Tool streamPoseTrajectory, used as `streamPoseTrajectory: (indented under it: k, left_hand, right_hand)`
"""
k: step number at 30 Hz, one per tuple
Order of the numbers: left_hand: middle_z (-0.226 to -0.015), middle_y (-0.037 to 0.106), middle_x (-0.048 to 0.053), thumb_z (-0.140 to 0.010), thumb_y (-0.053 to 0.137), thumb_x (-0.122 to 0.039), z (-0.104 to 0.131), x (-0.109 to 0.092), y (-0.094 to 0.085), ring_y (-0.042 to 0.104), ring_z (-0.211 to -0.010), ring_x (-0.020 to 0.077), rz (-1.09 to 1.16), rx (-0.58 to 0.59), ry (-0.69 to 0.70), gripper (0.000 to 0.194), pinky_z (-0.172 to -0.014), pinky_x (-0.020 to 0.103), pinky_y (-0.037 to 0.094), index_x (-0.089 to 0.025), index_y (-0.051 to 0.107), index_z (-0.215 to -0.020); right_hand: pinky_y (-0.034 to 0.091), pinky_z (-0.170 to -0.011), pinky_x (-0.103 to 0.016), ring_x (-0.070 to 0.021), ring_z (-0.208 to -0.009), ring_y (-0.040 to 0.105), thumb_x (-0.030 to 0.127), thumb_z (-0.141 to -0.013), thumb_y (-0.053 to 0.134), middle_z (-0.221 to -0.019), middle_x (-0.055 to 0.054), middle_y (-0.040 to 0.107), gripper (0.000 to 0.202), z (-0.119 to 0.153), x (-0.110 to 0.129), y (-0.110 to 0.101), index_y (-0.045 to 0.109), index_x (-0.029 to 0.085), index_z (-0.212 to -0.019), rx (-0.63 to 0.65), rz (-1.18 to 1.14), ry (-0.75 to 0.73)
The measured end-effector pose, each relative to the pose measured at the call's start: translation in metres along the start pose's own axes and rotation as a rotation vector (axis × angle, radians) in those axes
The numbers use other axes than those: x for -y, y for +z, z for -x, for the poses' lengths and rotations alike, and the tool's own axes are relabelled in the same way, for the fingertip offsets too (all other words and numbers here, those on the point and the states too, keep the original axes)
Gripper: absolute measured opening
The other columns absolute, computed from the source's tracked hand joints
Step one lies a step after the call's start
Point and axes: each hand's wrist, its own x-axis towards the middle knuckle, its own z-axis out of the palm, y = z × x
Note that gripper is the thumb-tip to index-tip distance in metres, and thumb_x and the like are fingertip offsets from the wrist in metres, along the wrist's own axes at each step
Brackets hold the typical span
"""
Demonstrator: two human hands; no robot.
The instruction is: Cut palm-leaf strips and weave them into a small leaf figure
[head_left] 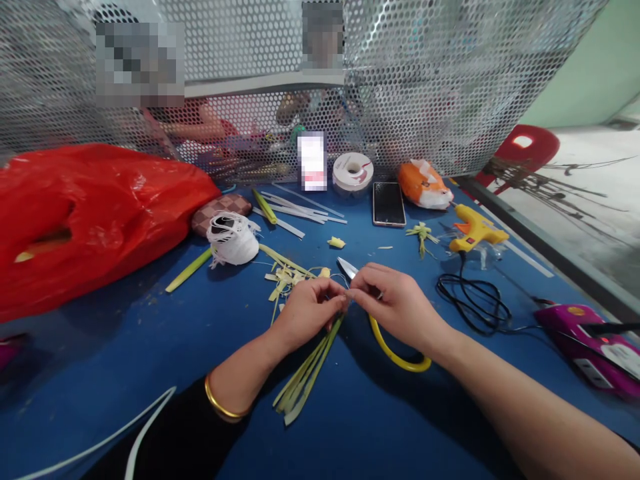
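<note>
My left hand is closed around the upper end of a bundle of green leaf strips, whose loose ends hang toward me. Its fingertips meet those of my right hand, which is pinched on something too small to make out. Scissors with a yellow handle lie under my right hand, their blades pointing away from me. Just beyond my left hand are pale leaf scraps.
A red plastic bag fills the left. White string, a ribbon roll, a phone and an orange packet line the back. At right are a yellow glue gun, its cable and a purple power strip.
</note>
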Motion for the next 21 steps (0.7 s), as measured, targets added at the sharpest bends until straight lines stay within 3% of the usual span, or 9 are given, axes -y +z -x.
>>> streamPoseTrajectory:
  k: [4,6,11,14,21]
  left_hand:
    - [-0.055,0.058,-0.004,-0.072,0.067,-0.025,0.0007,-0.0006,0.0002,0.046,-0.039,0.0053,0.009,0.015,-0.030,0.013,-0.042,0.019,0.033,-0.014,0.063,-0.066]
    - [-0.058,0.060,-0.003,-0.070,0.070,-0.028,0.0011,-0.0019,0.0003,0.046,-0.039,0.0048,0.052,0.014,-0.046,0.016,-0.041,0.019,0.032,-0.014,0.063,-0.066]
    - [-0.058,0.059,-0.003,-0.071,0.068,-0.028,0.0021,-0.0026,0.0002,0.046,-0.040,0.0051,0.066,0.025,-0.040,0.017,-0.043,0.019,0.034,-0.014,0.062,-0.064]
    - [-0.052,0.054,-0.005,-0.072,0.064,-0.022,0.0026,-0.0010,-0.0004,0.045,-0.041,0.0054,0.007,0.055,-0.031,0.013,-0.044,0.019,0.033,-0.014,0.062,-0.062]
    - [-0.060,0.061,-0.002,-0.071,0.056,-0.011,0.0041,-0.0053,-0.0002,0.049,-0.044,0.0052,0.003,0.139,-0.103,0.012,-0.047,0.020,0.038,-0.014,0.066,-0.065]
  right_hand:
    - [0.045,-0.072,-0.026,-0.0153,-0.086,0.060,0.020,-0.093,0.052,-0.104,-0.007,0.061,0.014,0.0018,-0.0013,0.0034,0.061,0.019,-0.081,0.010,0.029,-0.211]
    - [0.047,-0.076,-0.027,-0.0161,-0.090,0.062,0.018,-0.094,0.049,-0.109,-0.008,0.061,0.016,0.0019,-0.0023,0.0042,0.060,0.019,-0.082,0.016,0.022,-0.246]
    - [0.049,-0.076,-0.028,-0.0160,-0.089,0.063,0.020,-0.095,0.048,-0.106,-0.008,0.063,0.016,0.0007,-0.0019,0.0036,0.059,0.019,-0.084,0.004,0.037,-0.249]
    - [0.048,-0.074,-0.026,-0.0154,-0.087,0.063,0.020,-0.096,0.045,-0.106,-0.008,0.064,0.019,0.0006,-0.0006,0.0034,0.059,0.019,-0.082,0.063,0.067,-0.266]
    - [0.035,-0.056,-0.025,-0.0150,-0.062,0.055,0.023,-0.094,0.045,-0.077,-0.002,0.063,0.016,0.0024,-0.0015,0.0043,0.057,0.019,-0.084,0.101,0.328,-0.097]
